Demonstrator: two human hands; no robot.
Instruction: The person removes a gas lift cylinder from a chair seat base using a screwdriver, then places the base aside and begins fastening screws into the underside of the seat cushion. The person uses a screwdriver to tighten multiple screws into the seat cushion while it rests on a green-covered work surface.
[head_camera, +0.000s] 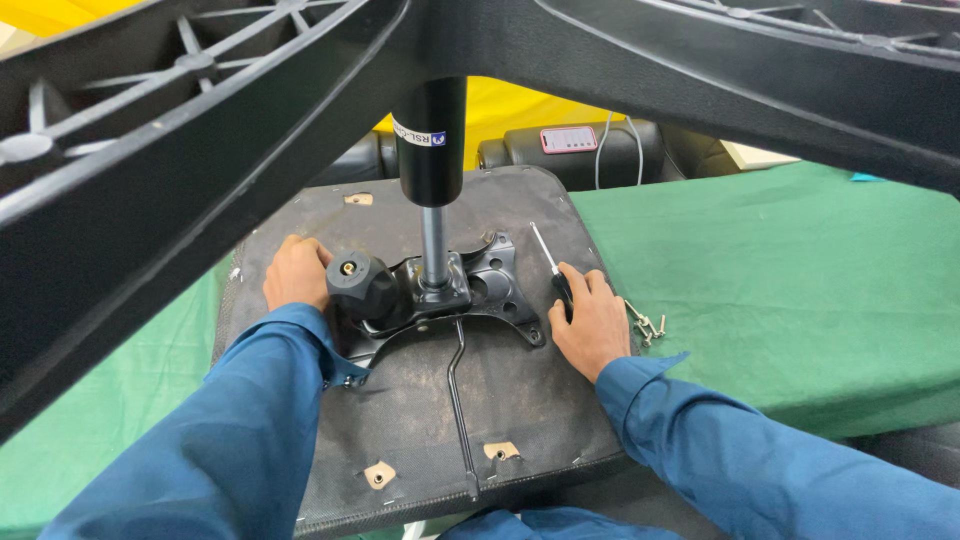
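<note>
We see one seat (430, 420) upside down on the desk (800, 290), one mechanism plate (480, 285) bolted at its centre, and one gas cylinder (432, 150) carrying the base overhead. The left hand (296, 272) rests beside the knob (360, 285), fingers loosely curled; the right hand's (590, 325) fingers are clamped on one screwdriver (552, 270). Roughly four loose screws (645, 325) may roll off; the top-heavy base could tip.
</note>
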